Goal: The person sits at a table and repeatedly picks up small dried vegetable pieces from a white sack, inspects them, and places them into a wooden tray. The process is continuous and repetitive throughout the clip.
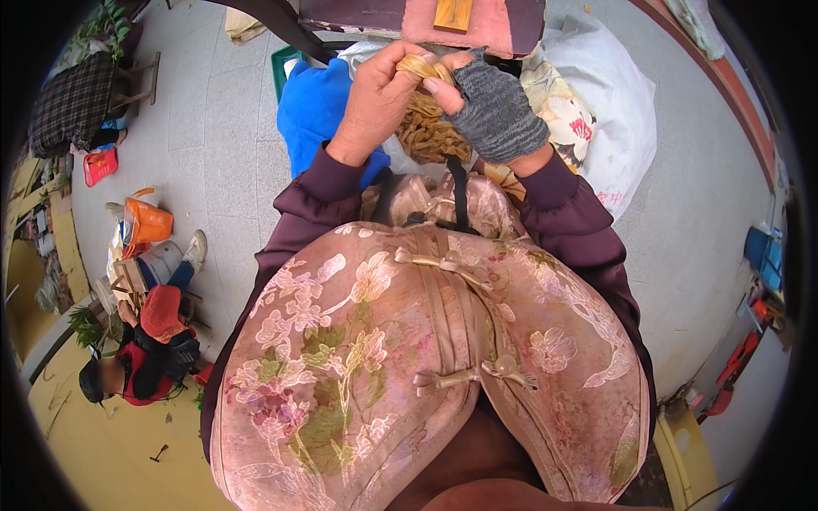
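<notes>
A small bundle of yellowish-tan strips [418,66], looped or folded over, is pinched between both hands. My left hand [383,86], bare, grips it from the left with thumb and fingers. Opposite it, my right hand [495,105] wears a grey knitted fingerless glove and presses its bare thumb against the bundle. The fingers overlap, so part of the bundle is hidden. Below the hands, many more tan strips [429,131] lie heaped in what looks like a white plastic bag, close to my knees.
Ahead stands a dark purple bench [358,16] with a pink cloth [418,22] and a wooden block [453,14]. Blue cloth [313,108] lies left, a white sack [613,83] right. Farther left, a person [153,358] sits near an orange bucket [148,220].
</notes>
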The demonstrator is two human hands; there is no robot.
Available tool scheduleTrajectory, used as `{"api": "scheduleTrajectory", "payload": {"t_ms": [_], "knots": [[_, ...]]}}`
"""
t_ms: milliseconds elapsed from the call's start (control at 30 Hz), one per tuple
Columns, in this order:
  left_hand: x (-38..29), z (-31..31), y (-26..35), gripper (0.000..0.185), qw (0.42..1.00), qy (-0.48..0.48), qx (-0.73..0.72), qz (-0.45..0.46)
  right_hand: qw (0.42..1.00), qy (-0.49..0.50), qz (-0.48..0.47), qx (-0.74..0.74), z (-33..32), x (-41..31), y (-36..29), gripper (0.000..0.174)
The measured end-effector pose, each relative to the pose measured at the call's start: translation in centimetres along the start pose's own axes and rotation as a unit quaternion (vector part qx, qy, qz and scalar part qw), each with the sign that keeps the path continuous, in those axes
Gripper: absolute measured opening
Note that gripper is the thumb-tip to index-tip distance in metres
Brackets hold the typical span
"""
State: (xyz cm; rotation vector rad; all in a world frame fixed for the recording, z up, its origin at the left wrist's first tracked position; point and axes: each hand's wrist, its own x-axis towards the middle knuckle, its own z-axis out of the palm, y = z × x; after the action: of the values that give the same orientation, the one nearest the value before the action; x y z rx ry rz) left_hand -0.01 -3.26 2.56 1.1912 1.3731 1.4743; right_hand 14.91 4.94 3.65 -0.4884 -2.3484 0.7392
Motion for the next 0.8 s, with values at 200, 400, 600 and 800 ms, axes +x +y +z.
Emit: {"api": "scheduleTrajectory", "payload": {"t_ms": [200,400,600,800], "knots": [[-0.3,0.3,1.4,0.019,0.961,-0.054,-0.252,-0.098,0.998,0.032,-0.054,-0.007,-0.9,0.4,0.6,0.025],[0.1,-0.5,0.8,0.015,0.999,-0.046,-0.015,0.014,0.939,-0.067,0.134,0.309,-0.6,0.7,0.8,0.027],[0.5,-0.6,-1.8,0.008,0.998,0.04,0.038,0.024,0.815,-0.1,0.313,0.477,0.7,0.1,0.6,0.029],[0.2,1.2,1.3,0.01,0.995,0.03,-0.087,0.04,0.888,-0.037,0.265,0.375,0.2,0.9,0.1,0.038]]}}
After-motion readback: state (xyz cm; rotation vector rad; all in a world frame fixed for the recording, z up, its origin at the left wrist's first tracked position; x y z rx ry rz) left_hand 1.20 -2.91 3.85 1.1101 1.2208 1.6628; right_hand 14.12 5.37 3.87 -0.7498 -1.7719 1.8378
